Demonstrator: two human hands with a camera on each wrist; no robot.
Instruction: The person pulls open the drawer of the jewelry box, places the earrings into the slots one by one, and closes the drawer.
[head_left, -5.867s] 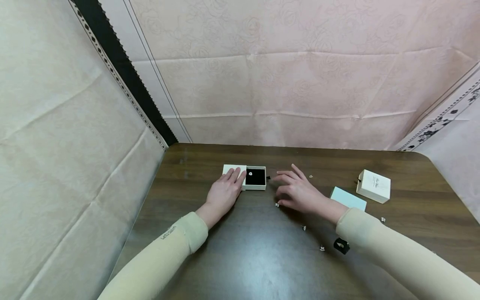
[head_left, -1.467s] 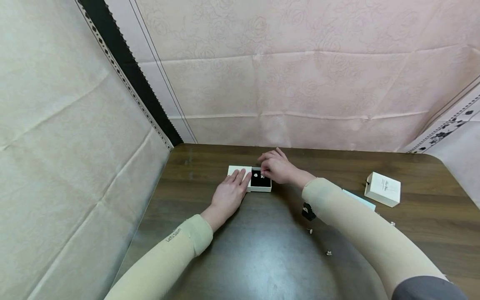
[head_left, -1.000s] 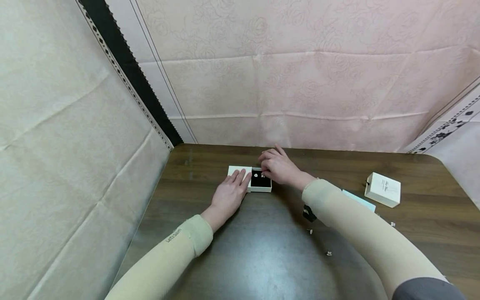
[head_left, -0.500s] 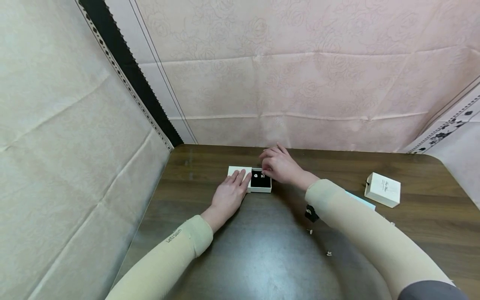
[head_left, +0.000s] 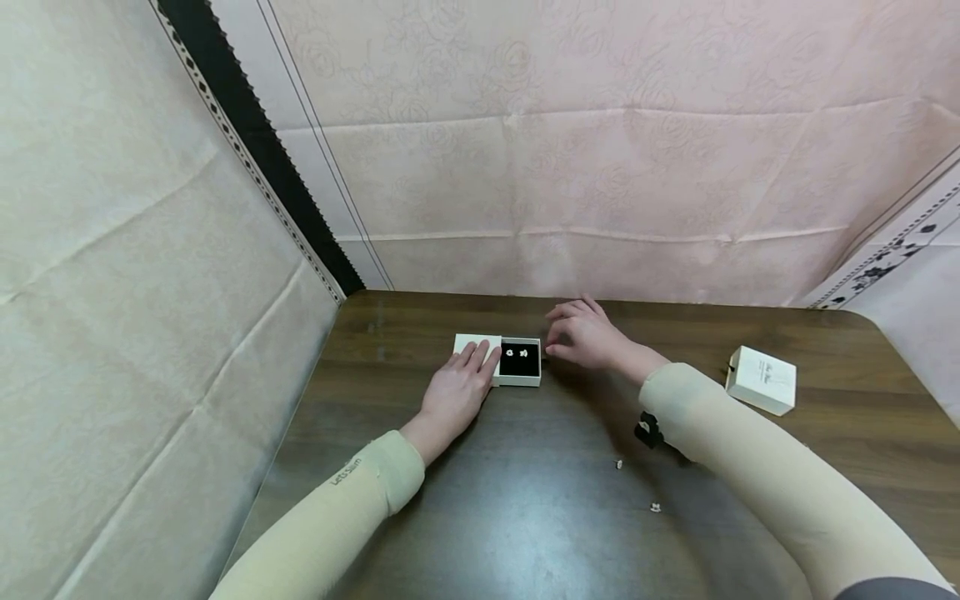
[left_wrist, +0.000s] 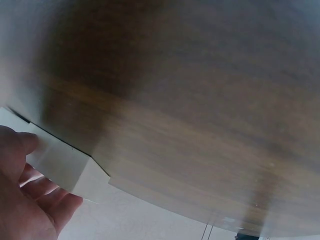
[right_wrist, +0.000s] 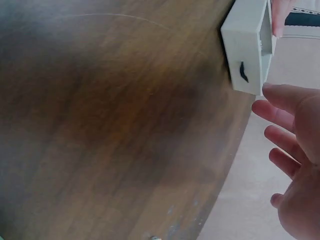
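A white drawer-style jewelry box (head_left: 520, 381) is partly slid out, showing a black pad (head_left: 519, 367) that bears two small silvery earrings (head_left: 510, 353). My left hand (head_left: 454, 392) holds the box's sleeve (left_wrist: 60, 167). In the left wrist view the thumb lies along one side and the fingers reach over another face. Just right of the drawer is my right hand (head_left: 587, 335), with loosely bent fingers and nothing visible in them. The right wrist view shows its thumb and index fingertip near the drawer's end, which has a black pull tab (right_wrist: 243, 72).
Two loose earrings (head_left: 618, 464) lie on the brown wooden table (head_left: 525, 483). A black piece (head_left: 648, 430) sits beside the right sleeve and is partly hidden by it. Farther right stands another white box (head_left: 762, 380) with printed lettering. Cloth walls rise behind the table and at its left.
Over the last half second my right hand has moved right, off the drawer. Nearly six seconds ago the pad bore one earring; now two are on it. The left hand has stayed on the box.
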